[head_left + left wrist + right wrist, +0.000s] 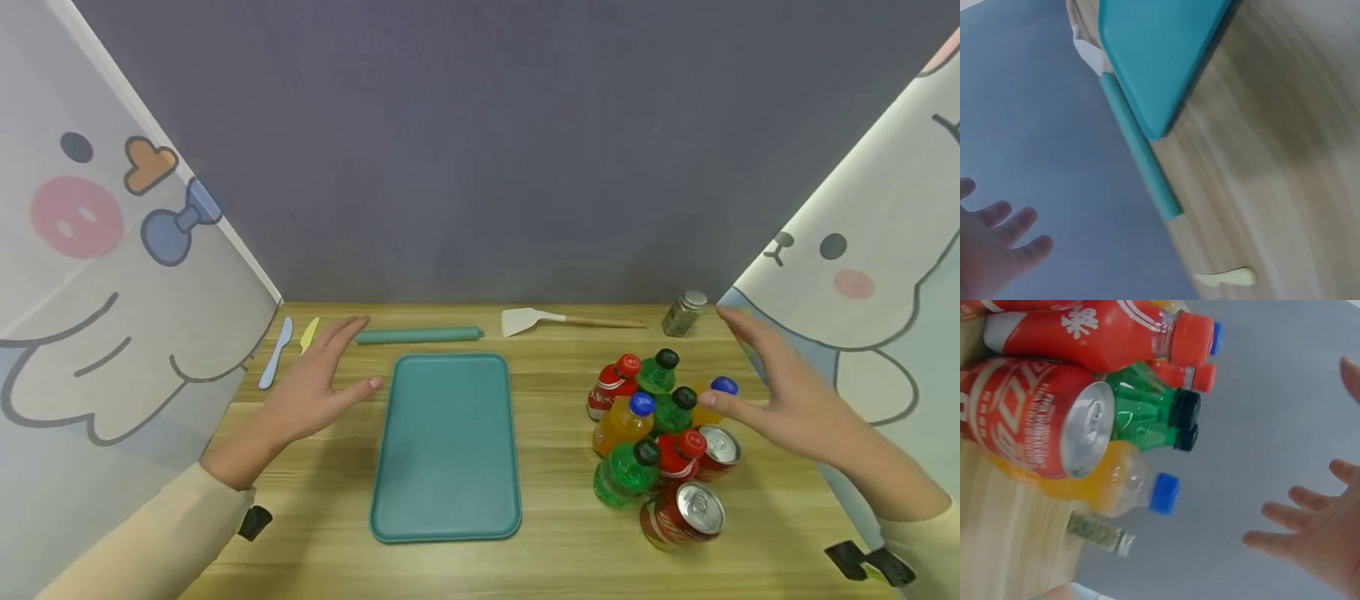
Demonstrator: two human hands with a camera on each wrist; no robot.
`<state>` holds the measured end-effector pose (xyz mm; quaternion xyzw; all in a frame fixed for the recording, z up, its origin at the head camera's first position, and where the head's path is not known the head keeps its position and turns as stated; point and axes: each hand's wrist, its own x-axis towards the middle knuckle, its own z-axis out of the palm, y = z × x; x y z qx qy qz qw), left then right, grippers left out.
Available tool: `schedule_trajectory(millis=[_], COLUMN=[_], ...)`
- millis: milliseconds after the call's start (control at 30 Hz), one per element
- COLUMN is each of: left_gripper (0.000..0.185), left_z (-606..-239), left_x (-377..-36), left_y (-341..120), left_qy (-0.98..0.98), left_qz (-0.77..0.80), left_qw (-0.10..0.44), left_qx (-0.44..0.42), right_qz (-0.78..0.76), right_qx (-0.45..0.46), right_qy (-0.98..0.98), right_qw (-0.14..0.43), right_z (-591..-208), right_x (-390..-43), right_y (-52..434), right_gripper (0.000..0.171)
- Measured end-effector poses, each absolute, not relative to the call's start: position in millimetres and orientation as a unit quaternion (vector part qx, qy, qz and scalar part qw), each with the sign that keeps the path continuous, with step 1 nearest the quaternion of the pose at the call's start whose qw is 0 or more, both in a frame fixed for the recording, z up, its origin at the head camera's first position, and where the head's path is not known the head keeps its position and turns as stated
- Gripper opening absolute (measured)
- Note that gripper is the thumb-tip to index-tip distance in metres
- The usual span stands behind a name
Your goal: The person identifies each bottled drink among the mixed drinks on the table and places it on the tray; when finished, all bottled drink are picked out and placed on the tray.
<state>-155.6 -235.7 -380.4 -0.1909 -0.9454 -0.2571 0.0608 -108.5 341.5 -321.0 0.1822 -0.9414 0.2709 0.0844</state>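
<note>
The person's left hand (311, 396) hangs beside the tray (453, 450), its fingers extended and the thumb spread away from them, with nothing between. The right hand (795, 400) is held the same way beside the cluster of drinks, fingers spread and holding nothing; the right wrist view shows it apart from the bottles. Judging from this, the work stands at a ready pose, with no grasp made. Any pick-up from here would call for one hand to come down over its nearest thing and close the fingers round it; among the crowded drinks, a careful approach from above or from the outer edge seems safest.

The drinks stand together on the right of the worktop (555, 467): two red bottles (613, 392), three green bottles (622, 479) with black caps, two orange bottles (621, 427) with blue caps, and two red cans (682, 517). That makes seven bottles and nine drinks. One tray lies left of them, bare. Along the back are one teal rod (420, 335), one spatula (562, 318) and one small jar (683, 315). Two knives (275, 354), one blue and one yellow, lie at the far left.
</note>
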Motion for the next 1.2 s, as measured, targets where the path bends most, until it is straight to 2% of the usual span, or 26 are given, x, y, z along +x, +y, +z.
schedule_trajectory(millis=[167,467,833,1200], left_gripper=[0.083,0.079,0.082,0.08], left_z=[-400,-452,-486,-494], left_x=[-153,-148,-146,-153], left_y=[-244,-248,-235,-225], left_qy=[-0.93,-0.89,-0.868,-0.848], left_qz=[-0.336,-0.441,-0.471,-0.506], left_qw=[0.007,-0.084,-0.139,-0.155], left_qx=[-0.149,-0.084,-0.069,-0.032], right_qz=[0.311,0.359,0.371,0.373], right_qx=[0.169,0.129,0.095,0.095], right_qy=[-0.931,-0.922,-0.924,-0.923], right_qw=[0.085,0.072,0.005,-0.023], right_z=[-334,-372,-405,-417], right_x=[-101,-99,-106,-113], right_y=[361,386,402,398], right_gripper=[0.099,0.071,0.068,0.066])
